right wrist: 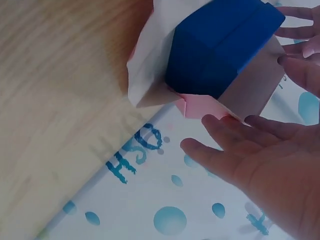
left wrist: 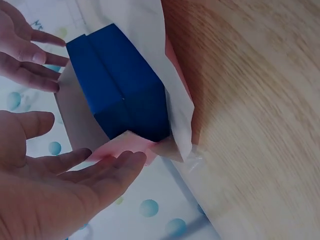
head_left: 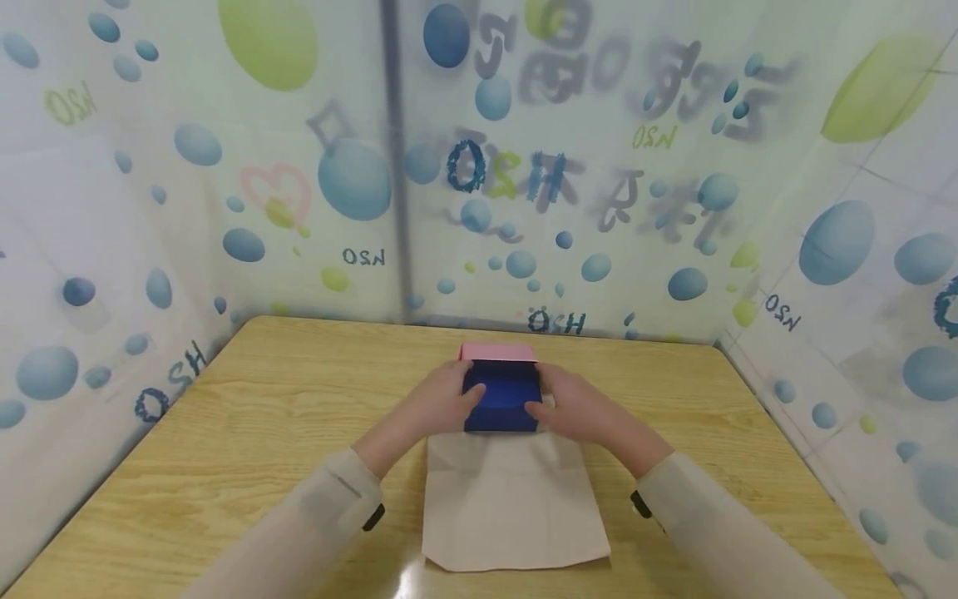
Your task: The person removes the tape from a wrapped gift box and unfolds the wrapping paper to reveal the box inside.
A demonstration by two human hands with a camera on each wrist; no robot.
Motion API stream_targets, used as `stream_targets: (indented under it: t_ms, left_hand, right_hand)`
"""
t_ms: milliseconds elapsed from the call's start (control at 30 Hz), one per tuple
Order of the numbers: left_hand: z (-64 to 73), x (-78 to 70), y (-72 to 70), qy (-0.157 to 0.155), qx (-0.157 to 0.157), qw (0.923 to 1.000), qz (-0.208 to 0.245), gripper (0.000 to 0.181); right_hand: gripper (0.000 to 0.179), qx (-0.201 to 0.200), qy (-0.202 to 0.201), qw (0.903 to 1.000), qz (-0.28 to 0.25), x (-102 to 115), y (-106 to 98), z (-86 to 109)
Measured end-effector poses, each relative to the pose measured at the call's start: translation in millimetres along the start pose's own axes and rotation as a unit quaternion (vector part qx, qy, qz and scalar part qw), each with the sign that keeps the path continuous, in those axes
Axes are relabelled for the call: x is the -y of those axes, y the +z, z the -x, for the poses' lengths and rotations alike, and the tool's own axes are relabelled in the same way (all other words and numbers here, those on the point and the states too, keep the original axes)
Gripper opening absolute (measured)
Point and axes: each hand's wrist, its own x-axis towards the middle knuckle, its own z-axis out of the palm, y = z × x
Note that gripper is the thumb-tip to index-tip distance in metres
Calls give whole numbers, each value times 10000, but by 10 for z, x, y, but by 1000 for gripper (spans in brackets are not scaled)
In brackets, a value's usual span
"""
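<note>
A dark blue box [head_left: 501, 395] rests on wrapping paper [head_left: 516, 507], white inside and pink outside. In the wrist views a seam runs along the blue box [left wrist: 132, 85]. Behind it the paper stands up, and a pink strip [head_left: 497, 352] of it shows past the box. My left hand [head_left: 447, 401] is at the box's left side, fingers fairly straight, fingertips right at the pink side fold [left wrist: 125, 145]. On the other side my right hand [head_left: 575, 405] mirrors it, extended fingertips at another pink fold [right wrist: 200, 106]. Both thumbs stand apart from the fingers.
The wooden table [head_left: 299, 399] carries the paper, whose long near part lies flat toward me. Around the table hangs a curtain [head_left: 479, 233] printed with blue and green drops. A dark strap piece [head_left: 373, 517] shows under the left sleeve, another [head_left: 641, 504] under the right.
</note>
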Motion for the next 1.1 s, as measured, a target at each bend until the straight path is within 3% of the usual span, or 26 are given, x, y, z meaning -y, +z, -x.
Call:
stream_targets:
  t_ms: [167, 333, 433, 533, 600, 667, 800, 967, 1100]
  left_hand:
    - [-144, 95, -45, -67, -111, 9999, -88, 58]
    - [-333, 188, -133, -47, -260, 9976, -643, 42]
    - [-462, 213, -195, -30, -395, 9962, -780, 42]
    - [-605, 242, -242, -206, -330, 9986, -355, 49]
    - [-690, 247, -265, -422, -257, 9981, 360, 57]
    - [-762, 247, -282, -632, -176, 9922, 1062, 62]
    - [-862, 226, -310, -805, -312, 9795, 1818, 65]
    - [-929, 270, -303, -877, -450, 9735, 2065, 58]
    - [-967, 389, -261, -716, -389, 9853, 1501, 54]
  right_hand:
    - [73, 10, 72, 9977, 678, -92, -111, -152]
    - [71, 111, 215, 9997, 31, -124, -222, -381]
    - [64, 51, 166, 9989, -436, -101, -264, -526]
    - [56, -80, 235, 9961, -843, -53, -303, -649]
    - [52, -133, 316, 9917, -1236, -45, -335, -725]
    - [48, -181, 402, 9857, -1627, -51, -358, -794]
    - [45, -318, 564, 9730, -2213, -98, -371, -929]
    - [24, -380, 705, 9641, -2533, -235, -341, -1042]
    - [30, -305, 775, 9668, -2417, -407, -294, -1075]
